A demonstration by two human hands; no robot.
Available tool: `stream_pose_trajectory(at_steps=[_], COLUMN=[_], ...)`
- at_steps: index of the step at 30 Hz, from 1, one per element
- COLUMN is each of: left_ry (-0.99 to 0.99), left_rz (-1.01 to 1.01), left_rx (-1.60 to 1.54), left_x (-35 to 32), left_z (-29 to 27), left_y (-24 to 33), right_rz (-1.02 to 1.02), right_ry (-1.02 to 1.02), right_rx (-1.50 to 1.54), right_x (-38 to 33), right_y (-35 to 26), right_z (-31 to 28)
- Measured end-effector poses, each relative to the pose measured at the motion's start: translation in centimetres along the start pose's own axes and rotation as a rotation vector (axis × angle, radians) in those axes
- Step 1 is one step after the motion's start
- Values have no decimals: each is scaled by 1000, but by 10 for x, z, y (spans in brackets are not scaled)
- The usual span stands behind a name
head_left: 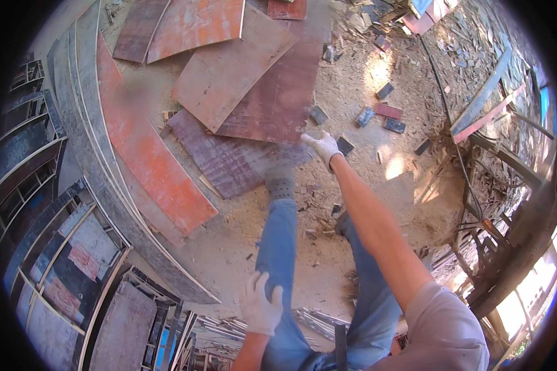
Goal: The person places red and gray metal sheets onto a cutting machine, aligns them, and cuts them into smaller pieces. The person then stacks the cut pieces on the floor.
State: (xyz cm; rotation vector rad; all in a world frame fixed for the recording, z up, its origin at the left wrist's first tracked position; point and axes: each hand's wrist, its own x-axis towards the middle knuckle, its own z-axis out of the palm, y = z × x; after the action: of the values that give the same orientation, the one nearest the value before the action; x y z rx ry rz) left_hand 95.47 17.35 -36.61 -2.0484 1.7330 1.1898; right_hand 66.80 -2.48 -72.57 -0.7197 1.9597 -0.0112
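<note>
While the left hand (260, 304) rests open on the knee (272, 272), the empty right hand (322, 146), fingers apparently spread, reaches toward the plywood sheets (254, 93).

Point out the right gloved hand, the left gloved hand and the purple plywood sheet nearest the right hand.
right gloved hand (322, 147), head view, back of the glove.
left gloved hand (260, 304), head view, glove's back.
purple plywood sheet (229, 162), head view, middle of its face.

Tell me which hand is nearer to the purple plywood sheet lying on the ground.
Right. The right hand reaches out just beside the purple plywood sheet at its right edge; the left hand rests on the person's own thigh, far below it.
</note>
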Motion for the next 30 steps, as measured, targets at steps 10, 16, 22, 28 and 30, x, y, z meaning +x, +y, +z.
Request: stream_pose_trajectory(at_steps=[10,16,22,28,30], left_ry=[44,341,-573,-272,-173], left_rz=[-5,-808,-251,109,280], left_rx=[-148,-1745,-1726,-866,-884], left_x=[-11,-18,-41,-95,-112], left_z=[1,-29,-189,-231,-235], left_y=[-16,-45,-6,131,182], right_rz=[-179,54,28,48,100], right_ry=[-286,-401,-421,-115,116], right_rx=[686,743,642,734,1022], right_x=[-152,-405,-606,-730,-753], right_y=[-147,-87,-22,3,37], right_z=[-45,-200,-327,-384,-367])
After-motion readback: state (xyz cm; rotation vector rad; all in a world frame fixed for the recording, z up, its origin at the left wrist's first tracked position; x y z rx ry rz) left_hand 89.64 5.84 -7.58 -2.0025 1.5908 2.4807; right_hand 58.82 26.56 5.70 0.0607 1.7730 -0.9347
